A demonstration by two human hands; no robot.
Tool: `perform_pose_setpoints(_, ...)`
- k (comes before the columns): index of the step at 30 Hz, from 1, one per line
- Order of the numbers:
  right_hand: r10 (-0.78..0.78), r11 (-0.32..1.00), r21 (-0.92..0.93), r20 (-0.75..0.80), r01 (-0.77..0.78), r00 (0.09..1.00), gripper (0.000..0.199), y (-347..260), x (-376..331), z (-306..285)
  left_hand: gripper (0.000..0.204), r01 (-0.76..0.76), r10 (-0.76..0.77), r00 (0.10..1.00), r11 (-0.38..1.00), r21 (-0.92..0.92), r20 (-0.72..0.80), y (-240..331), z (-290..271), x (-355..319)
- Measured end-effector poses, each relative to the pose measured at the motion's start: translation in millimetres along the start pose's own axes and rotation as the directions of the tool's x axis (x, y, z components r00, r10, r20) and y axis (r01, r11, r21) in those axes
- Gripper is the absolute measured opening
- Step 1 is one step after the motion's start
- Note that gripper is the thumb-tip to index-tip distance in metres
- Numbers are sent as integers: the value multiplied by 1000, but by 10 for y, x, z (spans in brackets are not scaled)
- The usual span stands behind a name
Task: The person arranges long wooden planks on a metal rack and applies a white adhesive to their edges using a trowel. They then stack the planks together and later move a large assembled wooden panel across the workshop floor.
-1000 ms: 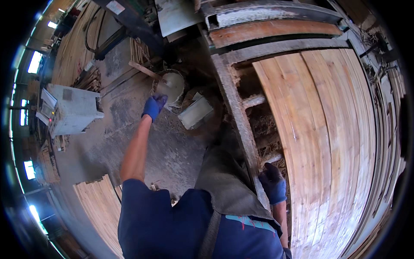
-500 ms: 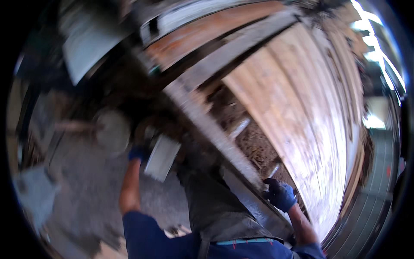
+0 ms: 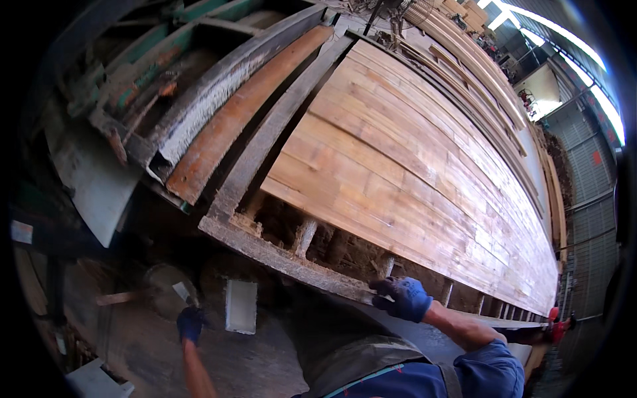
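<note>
Workshop surroundings: a green metal frame (image 3: 142,45), loose timber strips (image 3: 479,86) and a grey wall (image 3: 584,178).
An orange-brown plank (image 3: 244,118) runs along the green frame's right edge, beside a white-crusted beam (image 3: 229,76); a pale sheet (image 3: 93,189) slants below that frame's lower left corner. The wall bears a red patch (image 3: 597,158) beneath bright openings (image 3: 600,103). A grey box (image 3: 98,383) sits on the floor (image 3: 159,368), partly cut off.

Woodworking workshop: broad plank panel (image 3: 411,176) on grimy frame (image 3: 292,266), long boards (image 3: 481,96) stacked behind, ribbed wall (image 3: 587,176) beyond.
</note>
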State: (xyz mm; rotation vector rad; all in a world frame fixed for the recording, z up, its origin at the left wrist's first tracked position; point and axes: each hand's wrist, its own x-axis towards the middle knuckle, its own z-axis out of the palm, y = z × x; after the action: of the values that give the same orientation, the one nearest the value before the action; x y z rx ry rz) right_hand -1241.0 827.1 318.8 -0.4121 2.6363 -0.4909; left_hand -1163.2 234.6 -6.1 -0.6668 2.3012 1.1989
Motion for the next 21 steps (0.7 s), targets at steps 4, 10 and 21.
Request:
perform_pose_setpoints(4,-159,803,574,-51,160,986,59,-549,508,-31,37,-300,272,953,767,-567,-136,2004,-192,-1022)
perform_pose_setpoints(10,-367,559,676,-317,480,875,58,-895,962,-263,52,-390,528,843,467,-794,-104,4086,657,-1523)
perform_pose_setpoints(21,-188,910,153,-674,385,715,33,1124,1883,-1643,29,-829,798,393,522,200,-456,5074,1254,-783)
